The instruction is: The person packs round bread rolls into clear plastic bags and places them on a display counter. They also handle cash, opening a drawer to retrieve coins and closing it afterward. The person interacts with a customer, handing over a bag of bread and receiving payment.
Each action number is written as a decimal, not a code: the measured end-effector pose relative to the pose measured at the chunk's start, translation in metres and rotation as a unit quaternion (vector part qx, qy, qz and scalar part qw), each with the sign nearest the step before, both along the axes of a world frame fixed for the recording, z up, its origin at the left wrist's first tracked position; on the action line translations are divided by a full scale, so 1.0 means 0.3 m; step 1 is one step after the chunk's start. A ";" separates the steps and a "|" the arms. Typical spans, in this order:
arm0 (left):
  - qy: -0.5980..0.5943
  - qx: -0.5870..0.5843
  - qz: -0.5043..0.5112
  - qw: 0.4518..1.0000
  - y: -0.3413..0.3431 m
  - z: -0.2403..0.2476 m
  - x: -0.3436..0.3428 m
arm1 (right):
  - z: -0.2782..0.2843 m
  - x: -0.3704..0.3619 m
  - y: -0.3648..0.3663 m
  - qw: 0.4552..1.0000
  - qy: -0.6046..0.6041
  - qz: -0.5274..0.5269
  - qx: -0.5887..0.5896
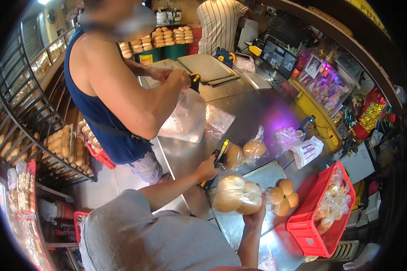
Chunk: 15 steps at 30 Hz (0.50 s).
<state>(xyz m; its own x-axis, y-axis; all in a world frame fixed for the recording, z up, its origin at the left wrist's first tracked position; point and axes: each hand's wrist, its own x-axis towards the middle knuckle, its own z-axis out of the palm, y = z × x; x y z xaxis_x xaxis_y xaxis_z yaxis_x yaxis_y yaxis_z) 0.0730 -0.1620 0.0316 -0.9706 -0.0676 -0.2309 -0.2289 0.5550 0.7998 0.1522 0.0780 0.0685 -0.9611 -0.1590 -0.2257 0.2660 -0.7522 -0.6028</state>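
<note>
My right hand (pixel 257 208) grips a clear plastic bag of bread buns (pixel 234 195) from its right side, holding it above the metal worktop (pixel 192 158). The buns are round, with pale and golden-brown sides. My left hand (pixel 206 170) is closed around a black-and-yellow tool (pixel 222 151) just beyond the bag's upper left; its exact kind is hard to make out. Past the tool stand a bagged brown bun (pixel 233 156) and another bagged bun (pixel 255 147) with a twisted neck. Right of my right hand lies a bag of several small round buns (pixel 283 198).
A red plastic crate (pixel 309 226) with bagged bread stands at the right. A co-worker (pixel 108 86) in a dark blue tank top handles a large clear bag (pixel 185 117) at the left. Bread racks (pixel 40 131) line the left side. A white packet (pixel 307 152) lies near the yellow ledge.
</note>
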 end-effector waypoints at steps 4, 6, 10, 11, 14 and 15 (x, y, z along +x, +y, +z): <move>-0.030 0.110 -0.018 0.993 0.009 -0.007 0.012 | -0.024 -0.023 -0.008 0.999 -0.034 0.019 -0.028; 0.066 0.120 -0.067 0.988 0.002 0.052 0.042 | -0.039 -0.028 0.015 0.995 -0.067 0.018 -0.074; 0.403 -0.034 -0.252 0.879 -0.050 0.245 0.191 | -0.001 -0.014 0.020 0.996 -0.041 0.057 -0.062; 0.437 -0.071 -0.300 0.845 -0.058 0.297 0.219 | -0.007 -0.017 0.013 0.995 -0.047 0.079 -0.049; 0.508 -0.126 -0.390 0.757 -0.067 0.384 0.259 | -0.006 -0.071 -0.050 0.988 -0.068 0.135 -0.026; 0.519 -0.123 -0.403 0.744 -0.073 0.379 0.257 | 0.017 -0.092 -0.081 0.987 -0.072 0.142 -0.024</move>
